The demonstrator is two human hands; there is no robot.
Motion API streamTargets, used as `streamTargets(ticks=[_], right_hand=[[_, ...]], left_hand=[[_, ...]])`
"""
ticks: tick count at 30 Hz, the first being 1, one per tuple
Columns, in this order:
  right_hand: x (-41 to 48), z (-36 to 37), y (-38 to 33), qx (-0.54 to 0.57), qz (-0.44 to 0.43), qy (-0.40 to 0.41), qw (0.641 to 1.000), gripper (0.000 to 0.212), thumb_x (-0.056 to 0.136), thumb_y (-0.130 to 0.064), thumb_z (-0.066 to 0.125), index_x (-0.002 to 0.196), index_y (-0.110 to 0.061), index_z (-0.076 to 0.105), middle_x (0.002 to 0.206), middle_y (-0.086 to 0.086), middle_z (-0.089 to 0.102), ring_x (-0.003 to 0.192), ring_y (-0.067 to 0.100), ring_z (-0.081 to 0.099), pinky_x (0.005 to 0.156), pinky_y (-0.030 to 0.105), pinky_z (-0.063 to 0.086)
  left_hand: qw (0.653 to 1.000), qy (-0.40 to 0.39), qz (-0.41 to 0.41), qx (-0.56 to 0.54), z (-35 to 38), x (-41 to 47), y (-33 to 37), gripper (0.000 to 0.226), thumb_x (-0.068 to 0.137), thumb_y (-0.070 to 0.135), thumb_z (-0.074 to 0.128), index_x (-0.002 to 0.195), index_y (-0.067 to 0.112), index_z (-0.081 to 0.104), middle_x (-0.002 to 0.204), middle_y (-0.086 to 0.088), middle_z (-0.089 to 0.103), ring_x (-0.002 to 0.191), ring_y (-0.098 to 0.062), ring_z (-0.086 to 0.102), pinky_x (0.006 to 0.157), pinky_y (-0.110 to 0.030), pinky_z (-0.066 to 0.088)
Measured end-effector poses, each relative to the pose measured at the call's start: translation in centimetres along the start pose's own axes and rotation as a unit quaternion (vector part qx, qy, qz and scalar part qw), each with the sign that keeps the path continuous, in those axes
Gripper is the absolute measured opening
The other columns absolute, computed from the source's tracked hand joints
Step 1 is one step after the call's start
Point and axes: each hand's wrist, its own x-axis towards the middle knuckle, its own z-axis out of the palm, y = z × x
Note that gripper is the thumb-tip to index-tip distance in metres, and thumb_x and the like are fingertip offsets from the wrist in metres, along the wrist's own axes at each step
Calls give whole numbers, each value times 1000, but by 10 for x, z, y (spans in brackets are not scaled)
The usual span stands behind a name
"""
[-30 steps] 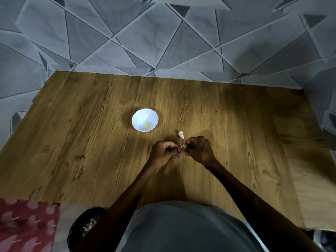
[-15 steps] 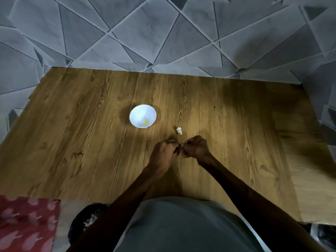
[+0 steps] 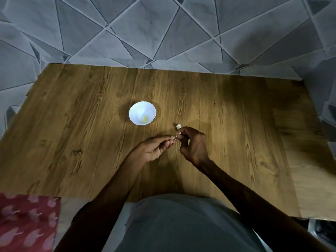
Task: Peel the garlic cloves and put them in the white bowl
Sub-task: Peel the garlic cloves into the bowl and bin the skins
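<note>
The grip is a narrow two-handed pinch. The right hand (image 3: 194,145) has its fingers curled tight and nips a small pale garlic clove (image 3: 175,137) at the tips, while the left hand (image 3: 153,149) pinches the other side with longer, straighter fingers. The clove is held in the air just above the surface (image 3: 91,124), between the two sets of fingertips. It is too small for me to say how much skin is left on it.

Half a second ago both hands were bunched knuckle to knuckle. The left one has since rolled palm-up and its fingers have drawn out, so the hands now meet only at the tips. I take that as skin being pulled away rather than a new hold.

Just beyond the right fingers a white scrap (image 3: 179,126) lies on the wood where it lay before. I cannot tell whether it is a shed peel or another clove.

Further left and well apart from the hands sits the white bowl (image 3: 138,110), with one yellow piece (image 3: 145,119) already inside. At least one clove seems finished. This one is not yet ready to be dropped in.
</note>
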Motion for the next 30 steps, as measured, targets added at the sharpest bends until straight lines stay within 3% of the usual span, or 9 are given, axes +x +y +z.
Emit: streamTargets(ticks=[3, 6, 9, 12, 15, 22, 24, 28, 30], right_hand=[[1, 0, 3, -22, -38, -4, 999, 10, 80, 5, 63, 83, -4, 67, 78, 5, 68, 70, 16, 63, 63, 25, 53], [-1, -1, 5, -14, 21, -33, 999, 9, 83, -1, 64, 82, -9, 68, 76, 0, 68, 67, 8, 62, 62, 24, 53], [8, -1, 3, -5, 164, -47, 985, 15, 86, -7, 67, 73, -15, 69, 70, -7, 66, 60, -3, 58, 59, 11, 45], [14, 0, -2, 93, 307, -61, 945, 16, 89, -8, 66, 75, -5, 73, 63, 2, 67, 50, 9, 61, 53, 29, 54], [19, -4, -7, 232, 463, -75, 852, 10, 88, 0, 67, 83, 7, 71, 64, 10, 65, 50, 14, 61, 46, 23, 54], [24, -9, 7, 374, 597, -167, 689, 17, 91, 8, 54, 79, -2, 61, 71, 9, 61, 62, 14, 59, 53, 21, 53], [21, -6, 11, 394, 602, -160, 676, 14, 91, 7, 55, 82, -1, 63, 71, 9, 63, 62, 14, 60, 55, 21, 54], [3, 0, 11, 286, 449, -123, 838, 9, 91, -5, 65, 89, 1, 72, 77, 9, 72, 71, 18, 69, 67, 28, 58], [-2, 3, 7, 220, 374, -90, 897, 6, 89, -3, 67, 86, -3, 72, 75, 6, 73, 66, 10, 69, 63, 24, 57]], left_hand=[[999, -9, -17, -41, 1, -2, -4, 29, 93, -1, 57, 69, -3, 73, 65, -9, 69, 54, -7, 66, 50, -11, 52], [980, 21, 147, 134, 4, -3, -14, 8, 88, 3, 67, 89, 1, 75, 77, -8, 75, 72, -14, 71, 63, -17, 54], [868, 93, 351, 340, 8, 2, -23, 10, 82, 12, 75, 90, 5, 77, 75, -2, 75, 69, -12, 71, 64, -23, 55], [717, 124, 467, 503, 8, 8, -29, 7, 80, 12, 70, 73, 13, 73, 68, 3, 70, 64, -10, 65, 59, -29, 51], [600, 124, 516, 599, 2, 13, -36, 11, 81, 7, 68, 71, 11, 67, 69, -1, 63, 61, -13, 57, 57, -28, 45], [406, 61, 593, 693, -13, 22, -36, 18, 86, 16, 53, 81, 12, 69, 75, -2, 63, 63, -17, 61, 50, -28, 49], [461, 62, 577, 671, -15, 23, -38, 14, 87, 14, 57, 84, 12, 71, 78, -1, 65, 65, -15, 62, 54, -28, 51], [819, 77, 357, 442, -4, 16, -28, 8, 85, 10, 69, 89, 6, 74, 79, -2, 73, 68, -12, 69, 63, -25, 56], [912, 55, 248, 321, -1, 13, -23, 13, 86, 2, 69, 97, -4, 72, 83, -13, 72, 67, -14, 70, 62, -20, 56]])
